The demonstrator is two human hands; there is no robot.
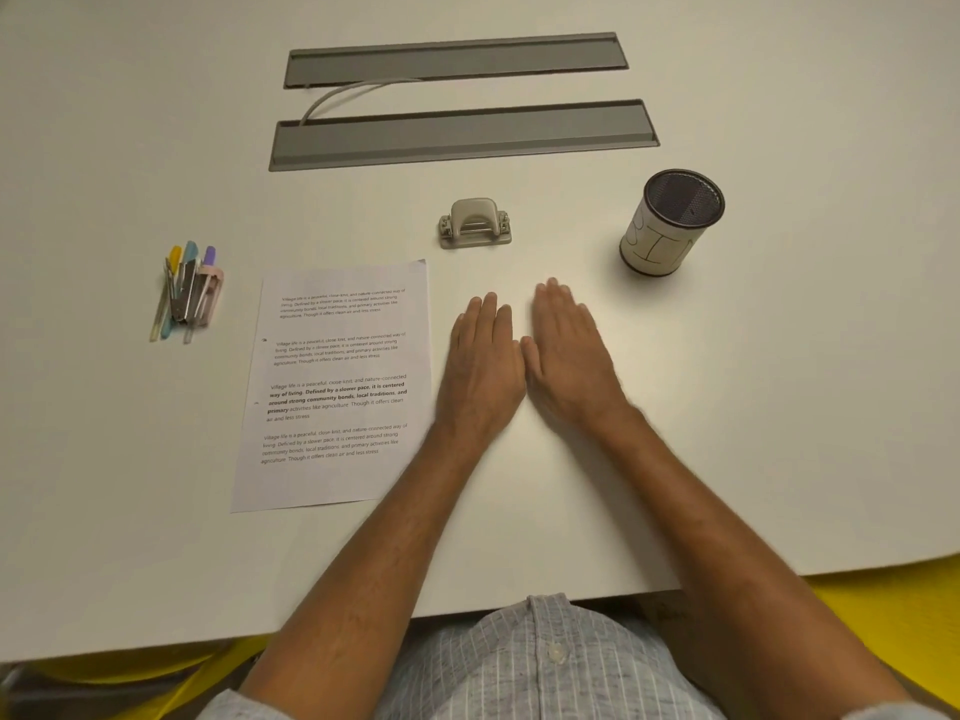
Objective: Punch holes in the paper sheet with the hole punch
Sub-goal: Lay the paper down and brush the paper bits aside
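Fingers (491, 314) of both hands lie flat and released on the tabletop (727, 407), left hand (483, 366) just beside the paper sheet (337, 387)'s right edge; hole punch (475, 223) sits beyond, bare surface between.

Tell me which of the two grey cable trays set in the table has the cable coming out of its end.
The nearer grey tray: the pale cable curves out of its left end toward the farther tray, whose own ends show none.

white table (727, 433), grey cable trays (462, 135), yellow floor (893, 589)
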